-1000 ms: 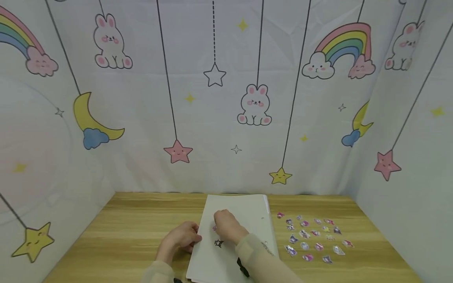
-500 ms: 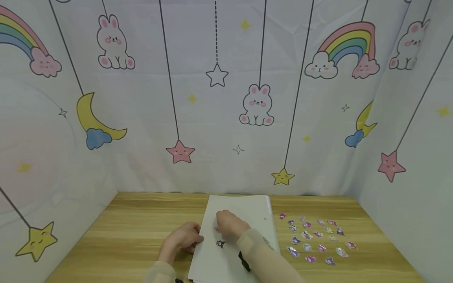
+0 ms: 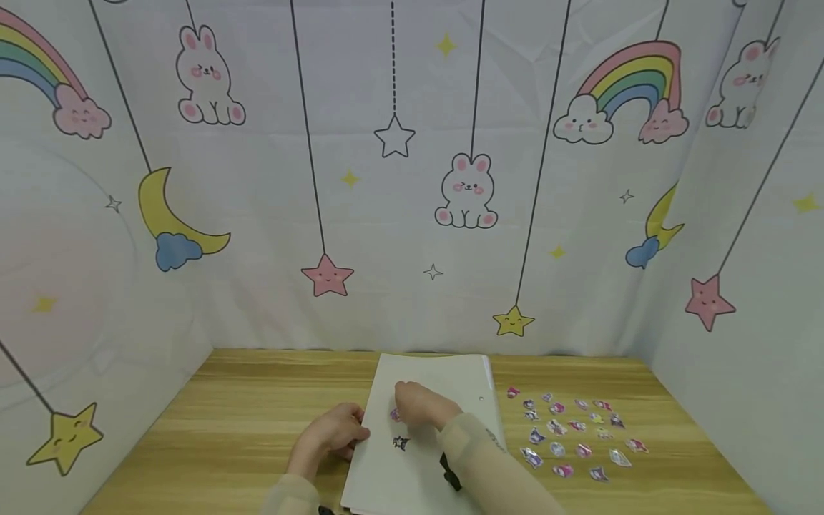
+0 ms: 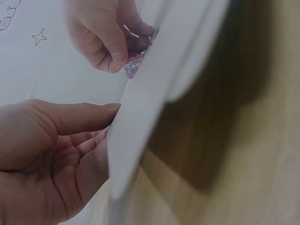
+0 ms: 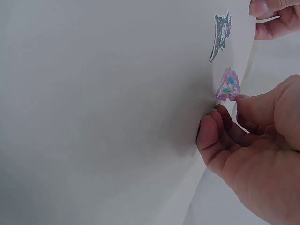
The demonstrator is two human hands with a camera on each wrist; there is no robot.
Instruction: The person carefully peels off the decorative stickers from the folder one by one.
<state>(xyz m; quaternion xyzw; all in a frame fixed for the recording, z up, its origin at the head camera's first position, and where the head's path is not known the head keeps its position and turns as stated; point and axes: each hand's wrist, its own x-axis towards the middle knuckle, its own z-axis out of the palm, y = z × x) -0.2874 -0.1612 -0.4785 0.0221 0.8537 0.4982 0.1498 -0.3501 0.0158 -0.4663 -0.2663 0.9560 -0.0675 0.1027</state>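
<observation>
A white book [image 3: 438,368] lies on the table under both hands. My left hand [image 3: 333,429] holds its left edge, thumb at the page side and fingers curled beneath, as the left wrist view shows. Over the upper left of the page, my right hand [image 3: 425,406] pinches a small pink sticker [image 5: 228,86] at its edge, with a blue figure printed on it. The sticker is at the page; whether it is stuck flat cannot be told. Just nearer to me on the page sits a dark cartoon sticker [image 3: 400,443], apart from the fingers.
Several loose cartoon stickers [image 3: 577,426] are spread over the wooden table [image 3: 257,408] right of the book. A white cloth [image 3: 399,307] printed with rabbits, stars and rainbows hangs behind and at both sides.
My right forearm has shifted slightly to the right, while the right fingers stay at the pink sticker. The left hand keeps its hold on the book's edge. The head view has turned a little.
</observation>
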